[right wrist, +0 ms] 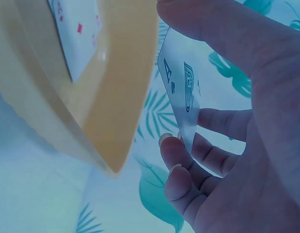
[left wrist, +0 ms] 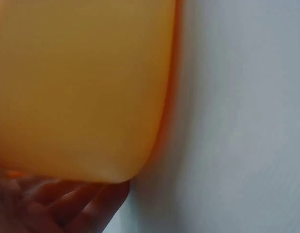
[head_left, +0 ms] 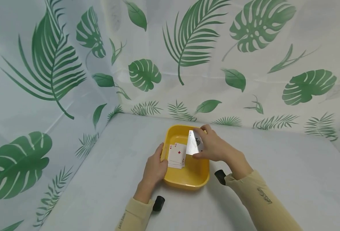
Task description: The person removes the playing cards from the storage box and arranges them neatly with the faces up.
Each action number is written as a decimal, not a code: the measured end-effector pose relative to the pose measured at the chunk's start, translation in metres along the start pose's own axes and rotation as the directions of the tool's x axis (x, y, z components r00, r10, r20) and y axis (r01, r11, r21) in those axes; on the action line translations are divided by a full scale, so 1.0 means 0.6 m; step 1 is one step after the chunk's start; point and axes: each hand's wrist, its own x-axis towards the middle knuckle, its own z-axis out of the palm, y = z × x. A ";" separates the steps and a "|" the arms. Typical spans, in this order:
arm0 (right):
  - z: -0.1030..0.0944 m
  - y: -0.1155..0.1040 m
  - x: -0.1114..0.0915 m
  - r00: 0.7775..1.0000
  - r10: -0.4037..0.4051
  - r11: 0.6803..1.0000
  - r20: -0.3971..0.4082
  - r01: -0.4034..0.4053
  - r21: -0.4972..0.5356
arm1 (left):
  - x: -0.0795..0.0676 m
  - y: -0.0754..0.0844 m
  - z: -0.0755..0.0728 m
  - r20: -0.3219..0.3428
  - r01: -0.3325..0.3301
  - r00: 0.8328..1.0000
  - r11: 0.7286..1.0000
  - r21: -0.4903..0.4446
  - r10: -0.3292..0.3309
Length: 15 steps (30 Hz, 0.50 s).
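A yellow plastic tray (head_left: 187,180) stands on the white surface. My left hand (head_left: 154,166) grips its left side, thumb at the rim; in the left wrist view the outer wall (left wrist: 86,92) hides part of the fingers (left wrist: 77,204). Inside, to the left, several playing cards (head_left: 175,158) overlap face up, a red ace of diamonds on top. Above the tray's right part, my right hand (head_left: 216,146) pinches an ace of spades playing card (head_left: 191,144) by its edges. The right wrist view shows that card (right wrist: 181,77) tilted, between thumb and fingers.
White cloth with green printed leaves (head_left: 144,74) hangs at the back and left. Black wrist devices (head_left: 158,203) sit at both cuffs. The pale tabletop (head_left: 288,166) extends to either side of the tray.
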 end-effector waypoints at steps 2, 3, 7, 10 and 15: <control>-0.002 0.002 -0.006 1.000 0.001 1.000 -0.004 -0.001 0.000 | 0.000 -0.001 -0.002 0.028 0.018 0.999 1.000 -0.005 -0.018; -0.004 0.004 -0.009 1.000 0.001 1.000 -0.007 -0.001 -0.001 | 0.000 -0.002 -0.003 0.045 0.028 0.999 1.000 -0.005 -0.027; -0.009 0.014 -0.023 1.000 0.000 1.000 -0.022 0.000 -0.009 | -0.003 -0.003 -0.010 0.119 0.056 0.991 0.998 0.022 -0.059; -0.013 0.028 -0.038 0.999 0.002 1.000 -0.039 -0.003 -0.020 | -0.005 -0.004 -0.014 0.154 0.047 0.987 0.998 0.044 -0.053; -0.022 0.059 -0.064 0.998 0.017 0.999 -0.056 -0.019 -0.033 | -0.006 -0.012 -0.016 0.190 0.026 0.981 0.999 0.038 -0.033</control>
